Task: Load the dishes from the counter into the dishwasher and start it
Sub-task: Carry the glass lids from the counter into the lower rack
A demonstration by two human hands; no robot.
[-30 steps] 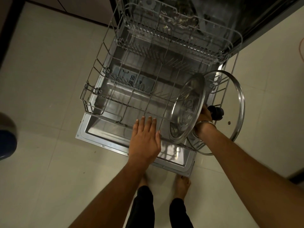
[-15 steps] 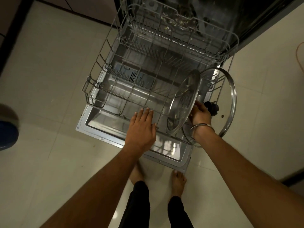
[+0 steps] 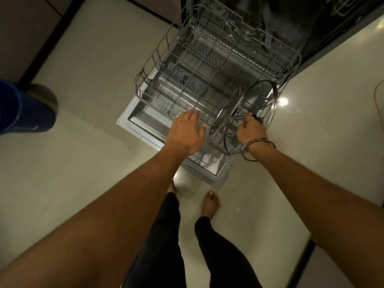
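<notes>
The dishwasher's lower wire rack is pulled out over the open door. A steel plate and a glass lid with a metal rim stand on edge inside the rack's right front corner. My right hand grips the lid's black knob, with the plate just left of it. My left hand rests flat on the rack's front rim, fingers straight.
The upper rack sits further back in the dark dishwasher cavity. A blue container stands on the tiled floor at the left. My bare feet are just in front of the door edge. Dark cabinet fronts line the far left.
The plate and the lid have gone down from above the rack's right side into the rack. My right hand followed them lower. My left hand stayed on the front rim.
</notes>
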